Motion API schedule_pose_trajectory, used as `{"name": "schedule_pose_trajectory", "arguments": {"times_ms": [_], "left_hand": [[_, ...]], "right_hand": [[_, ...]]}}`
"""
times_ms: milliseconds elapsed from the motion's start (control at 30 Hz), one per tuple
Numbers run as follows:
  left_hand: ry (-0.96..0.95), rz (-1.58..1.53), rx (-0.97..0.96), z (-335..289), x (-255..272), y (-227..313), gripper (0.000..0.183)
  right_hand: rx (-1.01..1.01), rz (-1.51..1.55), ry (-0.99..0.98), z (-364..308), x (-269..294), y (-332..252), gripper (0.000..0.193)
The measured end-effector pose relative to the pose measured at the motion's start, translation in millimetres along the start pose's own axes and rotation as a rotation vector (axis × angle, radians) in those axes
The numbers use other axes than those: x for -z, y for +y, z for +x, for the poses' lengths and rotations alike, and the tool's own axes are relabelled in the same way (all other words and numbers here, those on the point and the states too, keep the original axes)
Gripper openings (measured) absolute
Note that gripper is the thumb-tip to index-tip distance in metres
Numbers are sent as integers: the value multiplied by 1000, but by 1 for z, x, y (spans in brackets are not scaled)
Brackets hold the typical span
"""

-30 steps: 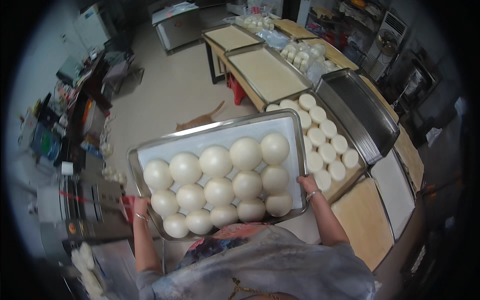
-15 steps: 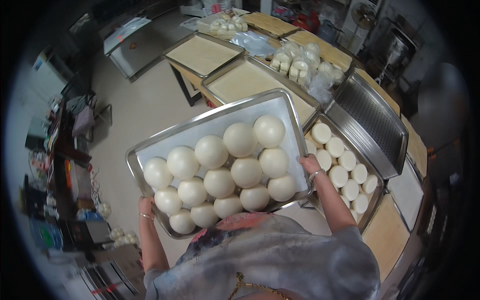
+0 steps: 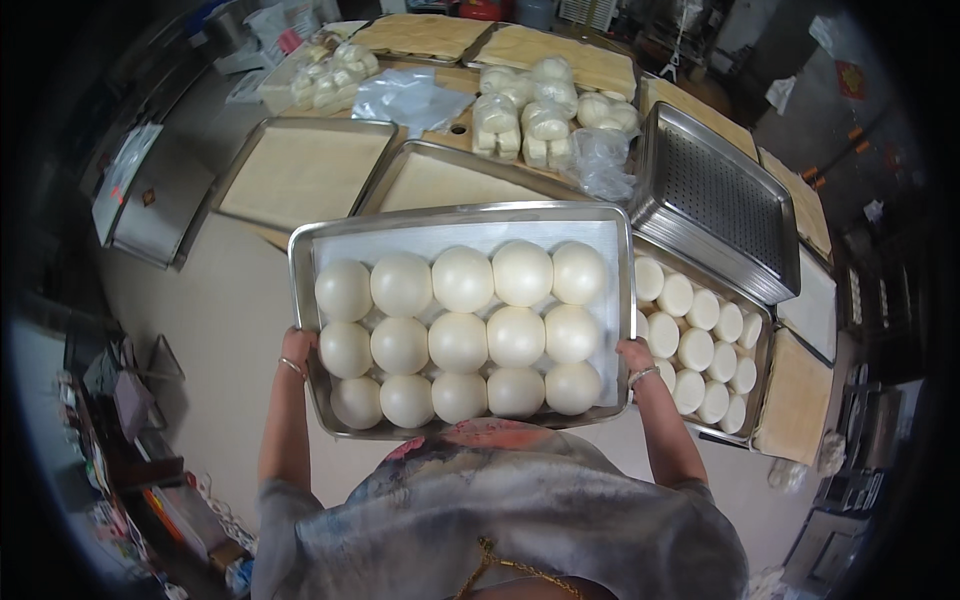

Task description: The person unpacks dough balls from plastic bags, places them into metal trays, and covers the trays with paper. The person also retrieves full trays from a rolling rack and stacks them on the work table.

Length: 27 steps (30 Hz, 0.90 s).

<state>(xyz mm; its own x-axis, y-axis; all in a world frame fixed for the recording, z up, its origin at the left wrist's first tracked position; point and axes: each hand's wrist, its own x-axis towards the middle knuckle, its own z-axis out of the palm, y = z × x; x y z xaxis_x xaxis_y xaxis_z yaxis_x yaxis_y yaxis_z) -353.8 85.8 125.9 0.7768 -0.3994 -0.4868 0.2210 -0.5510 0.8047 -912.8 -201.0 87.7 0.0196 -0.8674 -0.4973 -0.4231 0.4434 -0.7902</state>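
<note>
Between my two hands I carry a metal tray in front of my body, roughly level. Rows of large, smooth, round white buns cover most of it, on a pale liner. My left hand is closed round the tray's left edge, and my right hand grips its right edge. Some fingers are hidden under the rim. Beside my right hand, another tray holds flat-topped white buns.
Ahead stands a table with two cloth-lined trays, a clear plastic bag and bagged buns. A stack of perforated metal trays sits at the right. A steel cabinet is at the far left, and pale floor lies to my left.
My view has turned to the right, so the table now lies straight ahead. The carried tray went from slanted to nearly level, with both hands still holding it.
</note>
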Motion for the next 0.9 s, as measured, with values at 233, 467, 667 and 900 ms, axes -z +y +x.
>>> {"name": "schedule_pose_trajectory", "arguments": {"times_ms": [233, 467, 667, 900], "left_hand": [[-140, -228, -317, 134, -63, 182, 17], [-363, -465, -792, 216, -124, 302, 27], [-799, -506, -786, 273, -172, 306, 42], [-429, -45, -1224, 298, -161, 395, 26]], "right_hand": [[96, 123, 215, 104, -10, -109, 19], [557, 347, 413, 128, -24, -235, 27], [647, 298, 459, 181, -70, -234, 26], [685, 326, 664, 205, -26, -264, 26]]}}
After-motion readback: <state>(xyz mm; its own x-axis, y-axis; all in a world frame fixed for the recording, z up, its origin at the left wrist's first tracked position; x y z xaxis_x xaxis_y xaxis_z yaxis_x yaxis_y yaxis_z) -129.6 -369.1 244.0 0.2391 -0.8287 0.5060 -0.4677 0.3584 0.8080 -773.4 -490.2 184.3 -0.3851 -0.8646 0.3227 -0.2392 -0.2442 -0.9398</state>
